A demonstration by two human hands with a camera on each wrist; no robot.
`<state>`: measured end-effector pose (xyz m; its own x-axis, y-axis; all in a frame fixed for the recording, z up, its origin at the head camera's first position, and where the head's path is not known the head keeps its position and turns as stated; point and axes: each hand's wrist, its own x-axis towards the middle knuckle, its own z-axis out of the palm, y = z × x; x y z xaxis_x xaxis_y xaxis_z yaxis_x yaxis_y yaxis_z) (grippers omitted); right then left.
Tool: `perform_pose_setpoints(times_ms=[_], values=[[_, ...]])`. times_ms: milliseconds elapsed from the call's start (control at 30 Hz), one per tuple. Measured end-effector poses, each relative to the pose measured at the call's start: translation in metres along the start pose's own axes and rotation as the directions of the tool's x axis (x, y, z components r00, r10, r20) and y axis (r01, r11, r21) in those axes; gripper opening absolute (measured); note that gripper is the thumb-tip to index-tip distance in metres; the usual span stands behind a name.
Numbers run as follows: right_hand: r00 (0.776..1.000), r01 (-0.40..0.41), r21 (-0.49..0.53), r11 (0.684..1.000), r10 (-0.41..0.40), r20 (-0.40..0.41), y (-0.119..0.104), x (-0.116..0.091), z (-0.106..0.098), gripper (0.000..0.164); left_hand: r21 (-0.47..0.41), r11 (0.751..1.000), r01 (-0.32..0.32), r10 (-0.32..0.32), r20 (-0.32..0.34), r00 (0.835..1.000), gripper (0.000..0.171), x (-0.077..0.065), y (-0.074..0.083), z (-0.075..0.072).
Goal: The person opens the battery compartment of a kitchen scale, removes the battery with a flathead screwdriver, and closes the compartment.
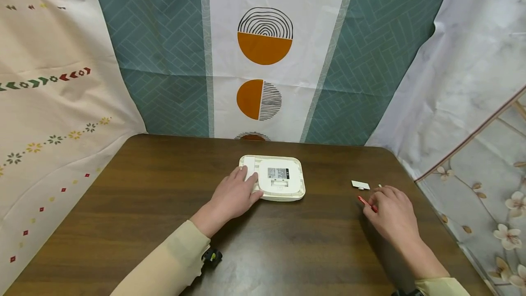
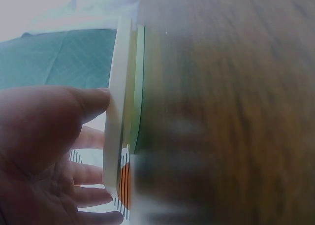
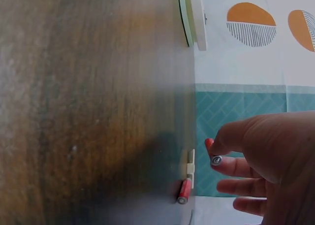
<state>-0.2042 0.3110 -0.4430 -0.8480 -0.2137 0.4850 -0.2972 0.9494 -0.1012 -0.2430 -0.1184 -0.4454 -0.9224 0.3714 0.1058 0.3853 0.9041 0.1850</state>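
A flat white device (image 1: pixel 296 177) with rounded corners lies on the table, showing a printed label and a small recessed compartment. My left hand (image 1: pixel 234 193) rests on its left side, fingers fairly straight on top and the thumb at the near edge. In the left wrist view the device (image 2: pixel 118 82) has a pale green layer beneath it. At the right, my right hand (image 1: pixel 392 211) pinches a red battery (image 3: pixel 215 159) between thumb and fingers, above the table. Another red battery (image 3: pixel 185 191) lies on the wood, near a small white cover (image 1: pixel 360 185).
The brown wooden table (image 1: pixel 263 250) has patterned cloth hanging behind it and at both sides. A tiny white bit (image 1: pixel 380 186) shows by the right fingers, too small to identify. A dark strap (image 1: pixel 211 257) sits at the left wrist.
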Motion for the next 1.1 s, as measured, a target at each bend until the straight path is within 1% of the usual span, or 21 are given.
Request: perform_pose_setpoints(times_ms=[233, 500, 667, 733, 900, 1100], values=[[0.996, -0.027, -0.018, 0.999, 0.028, 0.089, 0.0021, -0.0042, 0.0022, 0.019, -0.008, 1.000, 0.008, -0.008, 0.002, 1.000, 0.063, -0.0006, 0.0008, -0.0004], [0.986, -0.053, -0.033, 0.998, 0.057, 0.159, 0.0011, -0.0046, 0.0035, 0.021, -0.003, 1.000, 0.004, -0.004, -0.002, 1.000, 0.062, -0.0011, 0.0015, -0.0007], [0.982, -0.057, -0.038, 0.998, 0.063, 0.179, 0.0007, -0.0039, 0.0039, 0.021, -0.009, 1.000, 0.001, -0.001, -0.008, 1.000, 0.061, -0.0011, 0.0020, -0.0014], [0.980, -0.064, -0.039, 0.997, 0.070, 0.188, 0.0008, -0.0043, 0.0043, 0.022, -0.009, 1.000, 0.006, -0.006, -0.001, 1.000, 0.061, -0.0012, 0.0021, -0.0018], [0.969, -0.087, -0.046, 0.995, 0.095, 0.229, 0.0022, -0.0046, 0.0053, 0.019, -0.013, 1.000, 0.009, -0.009, 0.001, 1.000, 0.060, -0.0020, 0.0023, -0.0023], [0.966, -0.095, -0.054, 0.994, 0.105, 0.238, 0.0027, -0.0037, 0.0050, 0.020, -0.013, 1.000, 0.011, -0.011, 0.004, 1.000, 0.061, -0.0011, 0.0019, -0.0015]])
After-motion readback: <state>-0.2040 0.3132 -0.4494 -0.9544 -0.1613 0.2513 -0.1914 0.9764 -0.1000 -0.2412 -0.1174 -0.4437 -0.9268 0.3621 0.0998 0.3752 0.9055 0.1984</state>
